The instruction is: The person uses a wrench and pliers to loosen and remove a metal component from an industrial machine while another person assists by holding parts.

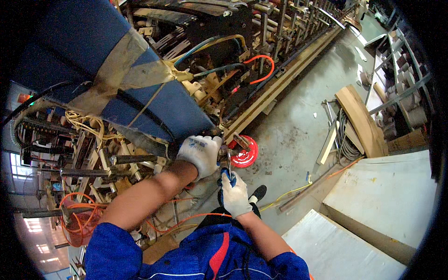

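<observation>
My left hand (199, 154), in a white work glove, is closed at the lower corner of the blue machine panel (182, 112). Its fingers curl around a part there that I cannot make out. Just below and to the right, my right hand (235, 193), in a white glove with blue on the finger side, grips a slim metal tool (229, 163). The tool points up toward the left fingers; its tip is hard to see. Right beside both hands is a round red disc (249, 153) with a metal piece lying across it.
A long wooden-edged machine rail (280, 88) runs toward the far right. Curved boards (359, 121) and coiled cable (347, 135) lie on the floor at right, near large pale panels (382, 200). Orange hoses (79, 210) tangle at left. A yellow hose (284, 196) crosses the floor.
</observation>
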`<state>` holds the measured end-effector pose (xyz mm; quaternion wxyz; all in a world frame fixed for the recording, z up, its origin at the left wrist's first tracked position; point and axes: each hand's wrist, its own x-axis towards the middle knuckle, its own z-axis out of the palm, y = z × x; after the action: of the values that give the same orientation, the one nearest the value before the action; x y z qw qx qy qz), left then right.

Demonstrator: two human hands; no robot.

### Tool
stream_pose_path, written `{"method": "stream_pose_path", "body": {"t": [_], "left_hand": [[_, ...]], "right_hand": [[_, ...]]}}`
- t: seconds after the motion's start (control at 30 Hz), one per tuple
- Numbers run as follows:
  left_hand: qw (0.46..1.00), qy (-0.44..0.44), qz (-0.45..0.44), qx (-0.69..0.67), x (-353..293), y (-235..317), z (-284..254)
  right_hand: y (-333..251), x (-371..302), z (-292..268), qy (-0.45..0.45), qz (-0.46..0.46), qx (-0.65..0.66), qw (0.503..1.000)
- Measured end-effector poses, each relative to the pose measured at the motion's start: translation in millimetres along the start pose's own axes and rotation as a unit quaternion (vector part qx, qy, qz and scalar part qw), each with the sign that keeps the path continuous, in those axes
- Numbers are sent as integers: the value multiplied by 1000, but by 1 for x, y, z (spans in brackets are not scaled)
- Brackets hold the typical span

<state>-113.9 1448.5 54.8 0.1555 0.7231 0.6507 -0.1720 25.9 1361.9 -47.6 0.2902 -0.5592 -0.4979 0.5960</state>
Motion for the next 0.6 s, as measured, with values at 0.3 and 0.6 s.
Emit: {"method": "stream_pose_path", "body": {"t": [0.3, 0.6], "left_hand": [[999, -5, 24, -28, -2, -10, 2], [989, 134, 57, -35, -12, -19, 25]], "right_hand": [[7, 0, 13, 46, -56, -37, 997], [29, 7, 29, -30, -59, 24, 998]]}}
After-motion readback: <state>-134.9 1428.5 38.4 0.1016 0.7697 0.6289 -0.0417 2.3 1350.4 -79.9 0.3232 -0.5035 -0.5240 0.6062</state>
